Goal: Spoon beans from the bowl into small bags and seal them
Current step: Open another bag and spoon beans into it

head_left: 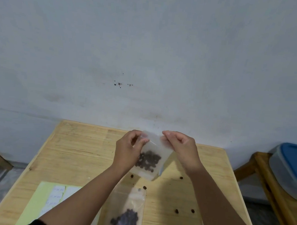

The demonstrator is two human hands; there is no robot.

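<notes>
A small clear bag (149,157) hung above the wooden table (79,153), its dark beans (148,160) pooled in the lower half, below both grips. The left hand (128,150) pinched its top edge at 9 o'clock, and the right hand (181,149) pinched the same edge at 3 o'clock. At 6 o'clock a second filled bag (126,212) lay flat, with 5 loose beans (176,211) scattered around. A label sheet (33,208) lay at 8 o'clock.
</notes>
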